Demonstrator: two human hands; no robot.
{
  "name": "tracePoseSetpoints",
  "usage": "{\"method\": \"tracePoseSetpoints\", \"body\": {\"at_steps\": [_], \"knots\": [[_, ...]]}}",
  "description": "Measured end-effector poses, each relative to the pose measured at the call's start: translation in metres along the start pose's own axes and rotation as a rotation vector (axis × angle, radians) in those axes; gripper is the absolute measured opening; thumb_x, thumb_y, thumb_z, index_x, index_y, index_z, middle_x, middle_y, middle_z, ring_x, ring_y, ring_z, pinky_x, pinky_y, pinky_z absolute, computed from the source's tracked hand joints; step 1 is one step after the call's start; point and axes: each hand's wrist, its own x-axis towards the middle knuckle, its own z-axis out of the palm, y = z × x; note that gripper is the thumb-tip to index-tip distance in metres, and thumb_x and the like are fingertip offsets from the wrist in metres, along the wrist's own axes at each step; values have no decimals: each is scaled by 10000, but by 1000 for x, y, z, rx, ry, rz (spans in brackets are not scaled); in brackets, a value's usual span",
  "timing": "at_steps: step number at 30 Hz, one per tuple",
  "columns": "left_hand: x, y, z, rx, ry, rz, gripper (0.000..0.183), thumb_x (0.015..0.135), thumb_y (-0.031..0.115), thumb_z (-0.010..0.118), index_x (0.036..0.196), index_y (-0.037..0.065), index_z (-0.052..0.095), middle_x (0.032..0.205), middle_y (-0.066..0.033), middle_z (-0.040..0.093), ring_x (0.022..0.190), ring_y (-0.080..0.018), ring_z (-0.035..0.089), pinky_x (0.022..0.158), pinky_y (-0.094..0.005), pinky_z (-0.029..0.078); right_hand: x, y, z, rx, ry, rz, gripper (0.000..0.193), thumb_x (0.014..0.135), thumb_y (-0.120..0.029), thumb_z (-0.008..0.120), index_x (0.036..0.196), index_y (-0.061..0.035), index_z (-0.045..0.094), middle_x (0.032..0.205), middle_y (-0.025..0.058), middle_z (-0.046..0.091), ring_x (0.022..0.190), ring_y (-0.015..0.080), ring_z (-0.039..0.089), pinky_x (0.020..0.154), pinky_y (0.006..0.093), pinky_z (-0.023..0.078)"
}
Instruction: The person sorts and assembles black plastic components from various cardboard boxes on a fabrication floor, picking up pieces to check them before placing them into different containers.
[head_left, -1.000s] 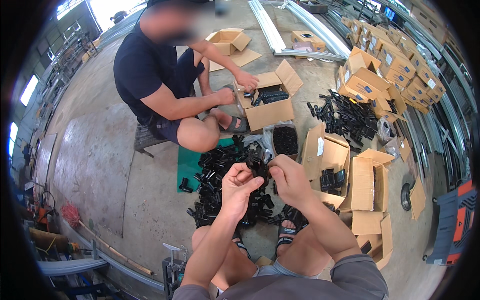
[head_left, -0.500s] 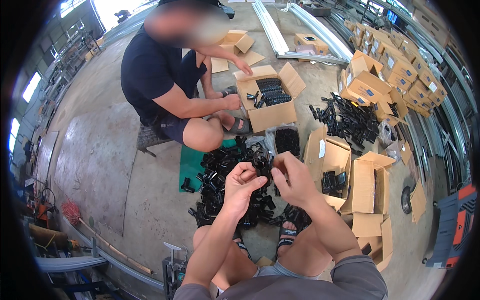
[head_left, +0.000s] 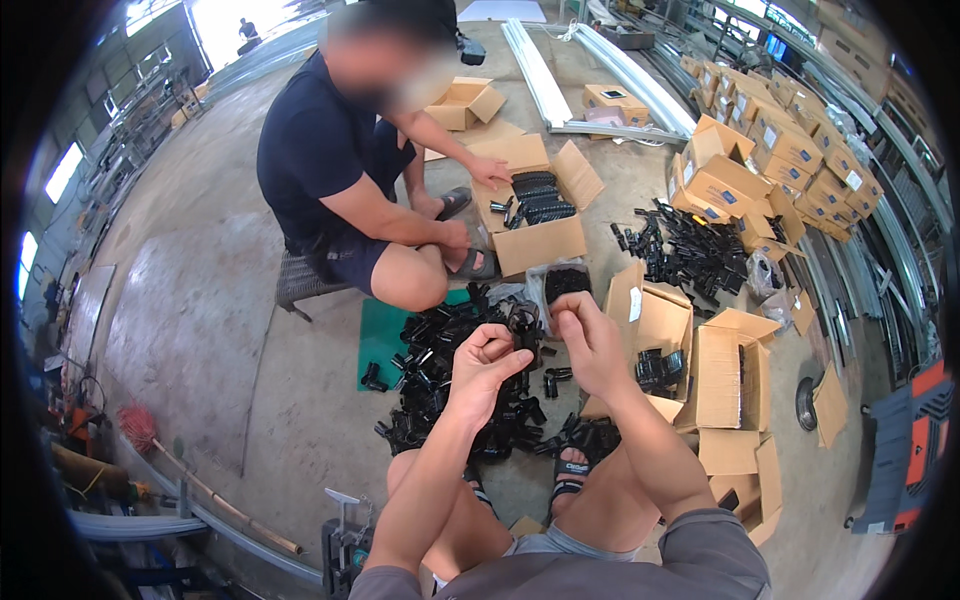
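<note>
My left hand [head_left: 487,368] is closed around a black plastic fitting [head_left: 523,322], which stands up past the fingertips. A short way to its right, my right hand [head_left: 592,348] has its fingers curled together in a pinch; whatever they hold, if anything, is hidden. Just beyond the right fingers sits a plastic-lined container of small black parts [head_left: 568,283]. Below and left of my hands spreads a pile of black fittings [head_left: 430,375], partly on a green mat [head_left: 376,335].
A co-worker [head_left: 325,170] sits on a stool opposite, one hand at a carton of stacked black parts [head_left: 540,240]. Open cartons [head_left: 715,375] stand on my right, with another black heap [head_left: 690,245] beyond. Stacked boxes [head_left: 790,140] and metal rails [head_left: 540,80] lie farther back.
My right hand has drawn away to the right from the fitting, opening a gap between the hands. My left hand still holds the fitting. The co-worker's far hand has moved lower onto the carton.
</note>
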Motion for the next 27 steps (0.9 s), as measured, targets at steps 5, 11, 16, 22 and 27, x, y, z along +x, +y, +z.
{"method": "tracePoseSetpoints", "body": {"at_steps": [5, 11, 16, 22, 27], "knots": [[-6, -7, 8, 195, -31, -26, 301, 786, -101, 784, 952, 67, 596, 874, 29, 655, 834, -45, 607, 769, -225, 534, 1, -2, -15, 119, -205, 160, 404, 964, -238, 684, 1312, -69, 568, 924, 39, 626, 835, 107, 588, 753, 280, 494], [-9, -15, 18, 194, -73, -87, 295, 798, -90, 781, 972, 53, 591, 980, -36, 706, 920, -92, 667, 806, -257, 562, -43, -7, -36, 190, -177, 192, 606, 928, -118, 716, 1456, -57, 427, 1107, 94, 659, 968, 140, 610, 834, 295, 493], [-23, -42, 33, 526, -208, -64, 337, 796, -36, 811, 1047, 13, 591, 1075, -89, 699, 1006, -126, 670, 884, -298, 570, -67, -1, -33, 235, -61, 257, 433, 954, -114, 670, 1354, -20, 535, 1089, 52, 642, 944, 100, 595, 807, 258, 502], [-33, -41, 45, 753, -250, 1, 623, 837, 91, 808, 1370, 9, 497, 1344, -215, 599, 1322, -308, 544, 1065, -414, 498, -86, 70, -73, -133, 243, 271, 267, 904, -201, 763, 1029, 17, 675, 811, 65, 694, 727, 101, 610, 686, 277, 512], [-28, -26, 35, 687, -168, -42, 529, 892, 40, 734, 1365, 14, 500, 1358, -238, 594, 1288, -305, 573, 1025, -398, 521, -165, 169, -141, -789, -33, 638, 502, 798, -470, 806, 909, 10, 711, 841, 176, 722, 813, 297, 712, 752, 399, 552]]}}
